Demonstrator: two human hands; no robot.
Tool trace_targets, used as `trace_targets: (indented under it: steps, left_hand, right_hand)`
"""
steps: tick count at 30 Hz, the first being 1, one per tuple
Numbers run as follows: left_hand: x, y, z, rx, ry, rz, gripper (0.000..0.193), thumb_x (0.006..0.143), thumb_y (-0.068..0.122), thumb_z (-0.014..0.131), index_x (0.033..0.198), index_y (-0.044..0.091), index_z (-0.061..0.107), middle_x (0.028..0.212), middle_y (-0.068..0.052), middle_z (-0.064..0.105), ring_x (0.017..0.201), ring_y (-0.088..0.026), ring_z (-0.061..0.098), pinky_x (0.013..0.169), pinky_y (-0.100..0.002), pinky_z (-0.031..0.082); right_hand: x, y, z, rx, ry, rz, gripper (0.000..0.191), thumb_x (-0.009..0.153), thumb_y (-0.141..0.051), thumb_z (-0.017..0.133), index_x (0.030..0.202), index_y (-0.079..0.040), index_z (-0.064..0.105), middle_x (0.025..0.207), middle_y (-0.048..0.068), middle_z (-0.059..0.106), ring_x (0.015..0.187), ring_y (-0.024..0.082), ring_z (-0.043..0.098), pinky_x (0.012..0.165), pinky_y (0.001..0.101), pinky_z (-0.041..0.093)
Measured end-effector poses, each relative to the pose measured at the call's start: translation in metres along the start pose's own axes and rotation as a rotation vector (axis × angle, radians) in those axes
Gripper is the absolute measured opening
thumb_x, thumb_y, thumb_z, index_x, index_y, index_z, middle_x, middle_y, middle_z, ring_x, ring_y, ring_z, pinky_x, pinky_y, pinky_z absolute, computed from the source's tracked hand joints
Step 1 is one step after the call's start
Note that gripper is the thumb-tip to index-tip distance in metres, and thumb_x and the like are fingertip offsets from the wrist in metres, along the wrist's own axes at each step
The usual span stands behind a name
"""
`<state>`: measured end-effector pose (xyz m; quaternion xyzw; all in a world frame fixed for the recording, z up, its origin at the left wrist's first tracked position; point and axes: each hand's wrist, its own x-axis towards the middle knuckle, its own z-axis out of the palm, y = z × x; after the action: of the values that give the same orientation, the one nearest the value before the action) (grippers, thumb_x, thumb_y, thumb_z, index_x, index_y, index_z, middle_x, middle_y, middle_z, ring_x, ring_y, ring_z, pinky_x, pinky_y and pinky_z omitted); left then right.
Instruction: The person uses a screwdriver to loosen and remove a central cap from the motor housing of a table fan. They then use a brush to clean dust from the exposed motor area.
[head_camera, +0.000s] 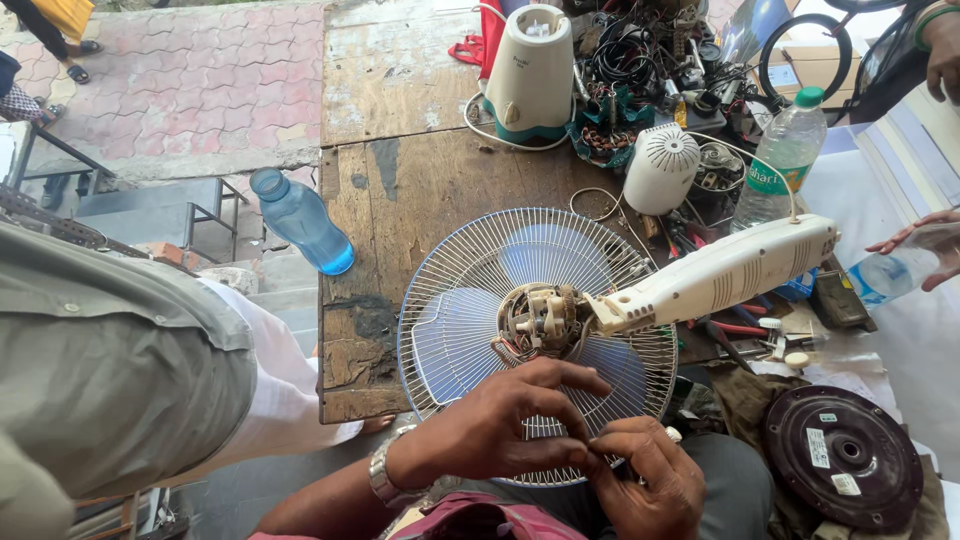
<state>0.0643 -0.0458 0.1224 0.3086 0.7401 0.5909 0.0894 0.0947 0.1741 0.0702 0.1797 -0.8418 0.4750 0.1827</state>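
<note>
A table fan lies face down on the worn wooden table (420, 190), its white wire grille (455, 300) spread flat and pale blue blades under it. The bare motor (540, 320) sits at the grille's middle, and the white stem (720, 275) points right. My left hand (490, 430), with a metal watch on the wrist, reaches over the grille's near rim. My right hand (645, 480) meets it fingertip to fingertip. Both pinch a small thin piece between them, too small to identify.
A blue bottle (300, 220) stands at the table's left edge. A mixer base (530, 70), tangled wires (640, 60), a white round cover (660, 168) and a clear bottle (785, 155) crowd the back. A dark disc (843, 455) lies right. A person in grey (110, 360) stands left; another hand (925, 245) reaches in right.
</note>
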Motion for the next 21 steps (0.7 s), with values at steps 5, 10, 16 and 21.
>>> trace_targets:
  steps: [5,10,16,21]
  left_hand:
    - [-0.003,-0.005,-0.006,0.026,0.032,0.175,0.013,0.089,0.016,0.081,0.096,0.012,0.070,0.148,-0.011,0.059,0.149,-0.033,0.049,0.125,-0.049,0.044]
    - [-0.008,-0.053,-0.042,0.550,0.568,0.205,0.015,0.083,0.007,0.080,0.093,0.011,0.069,0.140,-0.010,0.063,0.143,-0.033,0.052,0.123,-0.048,0.043]
    - [-0.044,-0.146,-0.100,0.894,0.924,-0.083,0.005,0.088,0.005,0.071,0.093,0.003,0.070,0.134,-0.016,0.066,0.139,-0.038,0.053,0.119,-0.049,0.041]
    - [-0.072,-0.188,-0.095,0.936,0.958,-0.349,0.010,0.088,0.012,0.076,0.091,0.004,0.072,0.133,-0.018,0.065,0.139,-0.042,0.049,0.118,-0.051,0.034]
  right_hand:
    - [-0.012,0.016,-0.014,0.114,-0.103,-0.107,0.035,0.064,-0.023,0.091,0.085,-0.006,0.069,0.078,0.004,0.069,0.069,0.011,0.071,0.056,0.0246,0.055]
    - [-0.019,0.114,-0.098,0.486,-0.317,-0.365,0.029,0.090,-0.022,0.072,0.109,-0.002,0.065,0.088,0.005,0.074,0.075,0.011,0.070,0.070,0.0292,0.056]
    - [-0.093,0.207,-0.204,0.411,-0.219,0.261,0.030,0.101,-0.024,0.055,0.122,-0.002,0.060,0.095,0.013,0.070,0.073,0.017,0.065,0.065,0.0324,0.055]
    - [-0.135,0.199,-0.188,0.669,0.094,0.413,0.036,0.112,-0.027,0.039,0.132,-0.003,0.057,0.099,0.017,0.067,0.065,0.017,0.057,0.053,0.0310,0.052]
